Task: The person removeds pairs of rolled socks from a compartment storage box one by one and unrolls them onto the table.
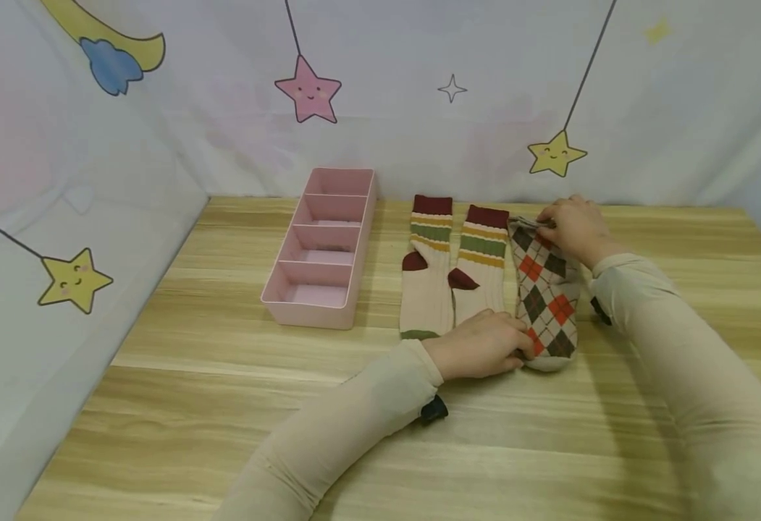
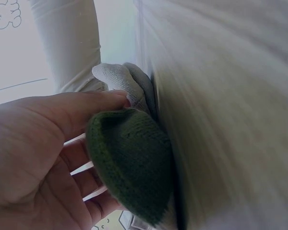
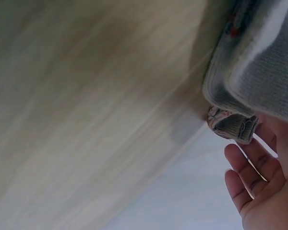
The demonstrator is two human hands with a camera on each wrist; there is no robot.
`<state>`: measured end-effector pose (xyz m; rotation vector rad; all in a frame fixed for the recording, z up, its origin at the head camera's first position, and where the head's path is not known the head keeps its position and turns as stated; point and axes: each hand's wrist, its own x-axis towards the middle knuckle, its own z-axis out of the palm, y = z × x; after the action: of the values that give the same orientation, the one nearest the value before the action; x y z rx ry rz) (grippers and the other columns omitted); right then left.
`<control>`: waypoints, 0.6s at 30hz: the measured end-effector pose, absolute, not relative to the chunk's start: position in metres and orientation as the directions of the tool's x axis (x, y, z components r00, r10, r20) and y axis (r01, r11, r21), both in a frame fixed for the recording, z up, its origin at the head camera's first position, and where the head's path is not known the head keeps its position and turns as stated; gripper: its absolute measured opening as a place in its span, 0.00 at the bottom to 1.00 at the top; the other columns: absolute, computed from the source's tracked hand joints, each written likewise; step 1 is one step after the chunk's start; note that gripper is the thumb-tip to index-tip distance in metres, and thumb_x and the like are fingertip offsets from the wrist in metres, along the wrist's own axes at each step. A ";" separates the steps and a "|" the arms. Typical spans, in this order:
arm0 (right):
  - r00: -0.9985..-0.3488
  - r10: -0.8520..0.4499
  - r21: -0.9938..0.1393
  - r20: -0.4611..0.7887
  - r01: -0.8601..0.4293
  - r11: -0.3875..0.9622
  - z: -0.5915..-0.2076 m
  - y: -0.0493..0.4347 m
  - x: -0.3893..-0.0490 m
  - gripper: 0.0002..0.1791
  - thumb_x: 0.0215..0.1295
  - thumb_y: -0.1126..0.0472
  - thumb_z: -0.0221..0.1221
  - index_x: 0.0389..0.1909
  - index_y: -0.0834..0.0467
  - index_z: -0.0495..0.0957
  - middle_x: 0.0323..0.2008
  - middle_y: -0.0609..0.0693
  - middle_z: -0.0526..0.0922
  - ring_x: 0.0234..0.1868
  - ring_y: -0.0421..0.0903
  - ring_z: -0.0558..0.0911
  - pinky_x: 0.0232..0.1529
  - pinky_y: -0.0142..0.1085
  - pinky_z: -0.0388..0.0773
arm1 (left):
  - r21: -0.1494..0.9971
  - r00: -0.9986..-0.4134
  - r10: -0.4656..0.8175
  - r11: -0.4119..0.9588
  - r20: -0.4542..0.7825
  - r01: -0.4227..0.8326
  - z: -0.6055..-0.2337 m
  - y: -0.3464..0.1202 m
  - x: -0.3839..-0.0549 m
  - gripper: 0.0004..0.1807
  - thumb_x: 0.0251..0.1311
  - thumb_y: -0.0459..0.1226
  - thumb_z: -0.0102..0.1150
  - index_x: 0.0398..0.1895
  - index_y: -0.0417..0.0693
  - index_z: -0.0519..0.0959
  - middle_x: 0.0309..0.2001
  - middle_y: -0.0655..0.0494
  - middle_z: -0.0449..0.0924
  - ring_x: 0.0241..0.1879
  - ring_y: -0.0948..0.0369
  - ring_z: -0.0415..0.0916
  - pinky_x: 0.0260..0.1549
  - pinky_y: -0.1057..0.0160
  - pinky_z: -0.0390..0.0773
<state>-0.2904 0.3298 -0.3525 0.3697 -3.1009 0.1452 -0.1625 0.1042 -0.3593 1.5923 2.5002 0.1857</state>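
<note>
Flat on the table lies a beige argyle sock [image 1: 546,311] with red, brown and green diamonds; two layers show at its grey toe end [image 2: 120,79]. My left hand [image 1: 484,344] pinches its edge near the toe and crosses over the lower part of a striped sock [image 1: 483,242], covering it. At the far end, my right hand [image 1: 575,226] pinches the argyle cuff, its other fingers loosely bent in the right wrist view. Another striped sock [image 1: 427,300], cream with a maroon cuff and heel, lies to the left. A green sock toe [image 2: 132,163] fills the front of the left wrist view.
Left of the socks stands a pink organizer box [image 1: 350,316] with several compartments in a row. The wooden table [image 1: 224,420] ends at a white curtain [image 1: 419,145] printed with stars. Dark straps show at both sleeves.
</note>
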 end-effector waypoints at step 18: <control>-0.973 -0.193 -0.054 0.126 -0.201 0.978 -0.350 0.332 -0.294 0.15 0.68 0.58 0.55 0.46 0.65 0.80 0.46 0.68 0.81 0.48 0.65 0.74 0.53 0.61 0.66 | 0.185 -0.400 0.914 0.405 -0.062 0.895 -0.358 0.103 -0.161 0.10 0.65 0.43 0.57 0.46 0.62 0.84 0.47 0.66 0.81 0.49 0.66 0.77 0.48 0.69 0.73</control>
<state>-0.2936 0.3321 -0.3505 0.3006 -3.0042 0.1002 -0.1610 0.1032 -0.3578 1.6246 2.5011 0.1836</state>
